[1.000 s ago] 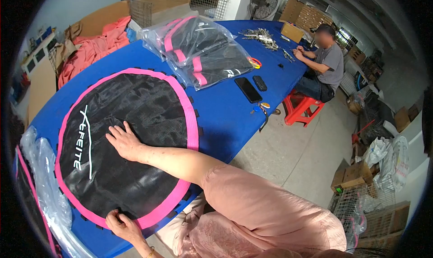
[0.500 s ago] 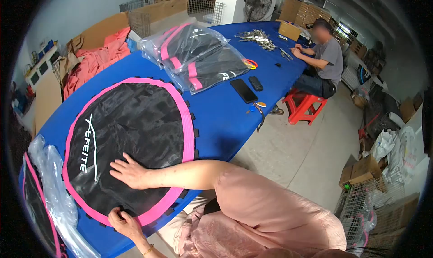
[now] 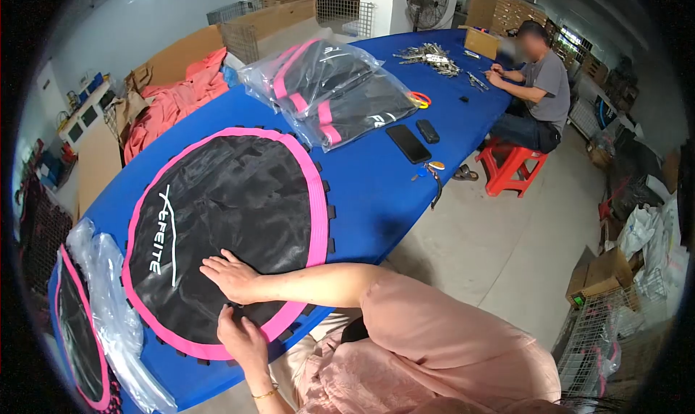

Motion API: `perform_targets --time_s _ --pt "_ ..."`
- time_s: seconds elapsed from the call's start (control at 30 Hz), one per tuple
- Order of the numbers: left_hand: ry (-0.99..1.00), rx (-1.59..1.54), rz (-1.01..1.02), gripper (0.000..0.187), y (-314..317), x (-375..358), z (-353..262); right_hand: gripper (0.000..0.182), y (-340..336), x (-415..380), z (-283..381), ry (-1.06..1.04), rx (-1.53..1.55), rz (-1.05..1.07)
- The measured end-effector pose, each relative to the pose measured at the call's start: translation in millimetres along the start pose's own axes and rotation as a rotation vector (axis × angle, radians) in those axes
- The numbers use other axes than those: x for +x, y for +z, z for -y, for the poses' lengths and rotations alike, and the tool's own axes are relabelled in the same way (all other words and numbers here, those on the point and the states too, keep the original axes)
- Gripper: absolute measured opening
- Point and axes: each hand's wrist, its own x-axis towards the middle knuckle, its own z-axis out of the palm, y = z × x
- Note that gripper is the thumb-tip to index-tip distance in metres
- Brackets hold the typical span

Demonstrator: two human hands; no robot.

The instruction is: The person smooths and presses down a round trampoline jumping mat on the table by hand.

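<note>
A round black trampoline mat [image 3: 224, 189] with a bright pink border and white lettering lies flat on the blue-covered table. Black tabs stick out around its edge. My right hand [image 3: 232, 278] rests on the lower middle of the mat, palm down with its fingers stretched out. Just below it, my left hand [image 3: 242, 339], with a bracelet at the wrist, lies over the pink border. Its fingers reach onto the black fabric, with the thumb apart from them.
Bagged mats [image 3: 333, 95] lie at the far side, near a phone [image 3: 408, 144], a small black case [image 3: 428, 131] and keys [image 3: 434, 166]. Clear plastic [image 3: 116, 305] and another mat [image 3: 79, 334] are at left. A person [image 3: 539, 88] sits by metal parts [image 3: 434, 58].
My left hand has moved from the mat's lower edge inward, closer to my right hand. My right hand stays flat on the mat. The whole view has shifted slightly.
</note>
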Motion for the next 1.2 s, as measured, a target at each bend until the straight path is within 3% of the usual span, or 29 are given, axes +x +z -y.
perform_targets --time_s 0.37,0.4,0.43,0.47,0.53,0.57,0.6,0.63,0.67,0.73,0.9,1.0,1.2 --pt "0.032 0.058 0.183 0.048 -5 9 -30 0.053 19 9 -11 0.041 0.189 -0.131" --pt "0.079 0.075 0.131 0.048 -3 10 -30 0.046 18 12 -11 -0.031 0.015 -0.207" --pt "0.070 0.027 0.146 0.047 -2 10 -31 0.030 22 13 -11 -0.068 0.063 -0.360" --pt "0.046 -0.002 0.158 0.046 -7 17 -37 0.013 17 17 -13 -0.017 0.186 -0.340" --pt "-0.022 0.015 0.246 0.046 -7 22 -34 0.017 -24 6 6 0.133 0.288 -0.303" --pt "-0.056 0.033 0.202 0.046 -7 20 -40 0.018 -21 10 0 0.053 0.371 -0.322" --pt "-0.015 0.053 0.198 0.048 -7 23 -42 0.022 -21 11 2 0.171 0.591 -0.260" --pt "-0.014 0.112 0.195 0.049 -4 20 -42 0.027 -17 12 -6 0.128 0.530 -0.240" --pt "-0.027 0.134 0.211 0.049 -3 21 -44 0.032 -12 15 -5 0.241 0.482 -0.236" --pt "0.005 0.138 0.212 0.051 0 19 -41 0.033 7 14 -28 0.117 0.589 -0.315" --pt "0.019 0.312 0.275 0.054 -2 24 -35 0.034 -5 5 -42 0.172 0.765 -0.319" --pt "0.026 0.486 0.307 0.056 -15 48 -2 0.032 1 14 -37 0.186 0.881 -0.280" --pt "-0.343 0.523 0.323 0.061 -37 119 121 0.031 -7 13 -32 0.091 0.748 -0.275"
